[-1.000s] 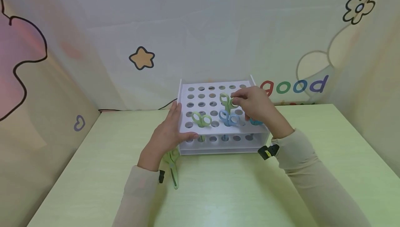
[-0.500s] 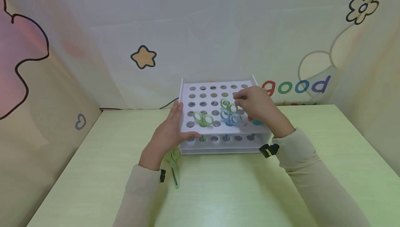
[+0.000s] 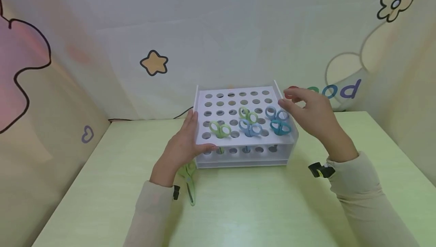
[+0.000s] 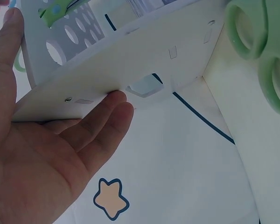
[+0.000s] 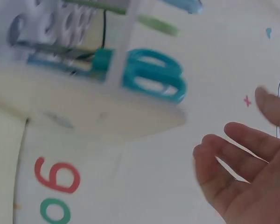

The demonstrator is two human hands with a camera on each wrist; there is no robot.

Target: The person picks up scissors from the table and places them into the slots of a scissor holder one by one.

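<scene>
A white rack (image 3: pixel 238 141) with rows of round holes holds several scissors, handles up. In the head view, green scissors (image 3: pixel 220 134) stand at front left and green scissors (image 3: pixel 248 118) near the middle. Light blue scissors (image 3: pixel 249 132) stand at front centre, light blue scissors (image 3: pixel 275 118) at right, and teal scissors (image 3: pixel 280 131) at front right. My left hand (image 3: pixel 180 145) rests against the rack's left side, thumb along its front edge. My right hand (image 3: pixel 315 116) hovers beside the rack's right side, fingers loosely bent, holding nothing. Green scissors (image 3: pixel 189 182) lie on the table.
The light table (image 3: pixel 245 205) stretches in front of the rack. A printed cloth (image 3: pixel 211 42) hangs behind, with cloth walls on both sides. A thin dark cable (image 3: pixel 182 113) runs behind the rack at left.
The middle green scissors have dropped lower into their hole, and my right hand has let go and moved right, clear of the rack. My left hand stays in place.
</scene>
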